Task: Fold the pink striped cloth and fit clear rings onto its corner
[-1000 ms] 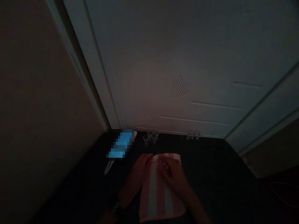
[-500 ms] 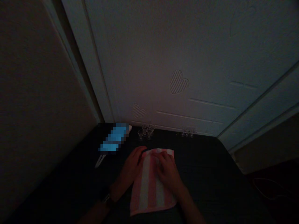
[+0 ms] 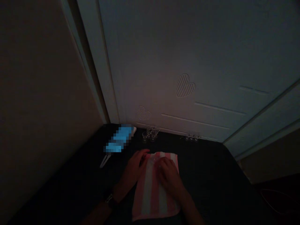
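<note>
A pink-and-white striped towel (image 3: 156, 190) lies spread on the dark table. My left hand (image 3: 136, 165) rests at its upper left edge, fingers stretched out and slightly bent; a watch is on that wrist. Over the towel's upper right part, my right hand (image 3: 168, 173) is closed, with its fingers curled down. A faint clear gleam shows beside the right fingertips, too dim to name. Beyond the hands stands a cluster of small clear stemmed glasses (image 3: 151, 134). Several more tiny glasses (image 3: 192, 137) stand farther right, against the white panel.
A phone (image 3: 120, 138) with a bright, blurred screen leans at the back left, a white strap or cable (image 3: 105, 160) below it. The white panel (image 3: 164, 78) with carved hearts closes off the table's back. A pale cable (image 3: 269, 200) lies in the dark at the right.
The whole view has shifted slightly, so things sit a little farther right and lower. My right fingers have curled a bit differently over the towel; my left hand keeps its place.
</note>
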`<state>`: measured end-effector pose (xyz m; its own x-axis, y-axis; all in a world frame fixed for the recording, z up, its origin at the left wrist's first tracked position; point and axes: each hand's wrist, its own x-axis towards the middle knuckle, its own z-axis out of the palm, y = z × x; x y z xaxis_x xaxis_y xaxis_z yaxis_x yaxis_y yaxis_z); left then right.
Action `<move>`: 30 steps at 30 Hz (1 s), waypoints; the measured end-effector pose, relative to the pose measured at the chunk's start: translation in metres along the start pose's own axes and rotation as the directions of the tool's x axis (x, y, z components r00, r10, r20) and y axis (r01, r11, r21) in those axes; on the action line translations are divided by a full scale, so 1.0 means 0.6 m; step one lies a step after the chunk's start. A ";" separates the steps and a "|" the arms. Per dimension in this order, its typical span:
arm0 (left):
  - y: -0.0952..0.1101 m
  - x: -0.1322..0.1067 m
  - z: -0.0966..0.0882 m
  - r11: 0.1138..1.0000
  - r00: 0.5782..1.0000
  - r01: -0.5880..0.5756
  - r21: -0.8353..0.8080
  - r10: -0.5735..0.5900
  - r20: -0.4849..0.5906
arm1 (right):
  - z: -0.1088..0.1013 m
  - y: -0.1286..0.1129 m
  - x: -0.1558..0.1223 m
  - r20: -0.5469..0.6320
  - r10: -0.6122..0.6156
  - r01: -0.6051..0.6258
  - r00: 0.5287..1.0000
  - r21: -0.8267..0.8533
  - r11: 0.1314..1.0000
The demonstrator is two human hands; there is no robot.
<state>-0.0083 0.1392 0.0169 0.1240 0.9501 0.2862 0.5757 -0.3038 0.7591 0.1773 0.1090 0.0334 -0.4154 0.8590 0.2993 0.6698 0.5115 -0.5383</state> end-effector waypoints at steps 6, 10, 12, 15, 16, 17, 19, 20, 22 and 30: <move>0.014 -0.001 -0.003 0.997 0.999 0.024 -0.080 -0.020 0.051 | 0.002 -0.001 0.004 -0.004 0.042 -0.042 0.999 -0.015 0.999; 0.020 -0.001 -0.005 0.993 0.994 0.070 -0.099 -0.061 0.087 | 0.004 -0.002 0.007 -0.013 0.059 -0.059 0.998 -0.019 0.998; 0.022 -0.001 -0.007 0.989 0.992 0.086 -0.116 -0.074 0.107 | 0.005 0.000 0.007 -0.018 0.056 -0.057 0.998 -0.033 0.998; 0.026 -0.001 -0.009 0.987 0.988 0.093 -0.134 -0.075 0.134 | 0.006 0.002 0.005 -0.028 0.038 -0.038 0.999 -0.022 0.999; 0.026 -0.001 -0.010 0.986 0.988 0.098 -0.136 -0.080 0.134 | 0.007 0.002 0.004 -0.030 0.031 -0.032 0.999 -0.014 0.999; 0.026 -0.001 -0.010 0.985 0.987 0.103 -0.137 -0.085 0.134 | 0.007 0.003 0.003 -0.032 0.026 -0.026 0.999 -0.008 1.000; 0.026 -0.002 -0.010 0.984 0.988 0.108 -0.140 -0.090 0.129 | 0.006 0.003 0.002 -0.033 0.020 -0.020 0.999 -0.005 1.000; 0.026 -0.002 -0.010 0.984 0.988 0.106 -0.146 -0.088 0.129 | 0.006 0.003 0.001 -0.029 0.017 -0.017 0.999 -0.005 1.000; 0.026 -0.001 -0.011 0.981 0.988 0.100 -0.164 -0.078 0.136 | 0.006 0.003 0.002 -0.025 0.015 -0.015 1.000 -0.001 1.000; 0.018 0.008 -0.015 0.943 0.989 0.116 -0.313 -0.081 0.120 | -0.001 0.000 0.006 -0.004 0.022 -0.022 1.000 0.021 1.000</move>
<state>-0.0086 0.1397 0.0316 0.1728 0.9733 0.1513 0.3038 -0.1988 0.9318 0.1761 0.1123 0.0348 -0.3985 0.8699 0.2905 0.6653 0.4922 -0.5614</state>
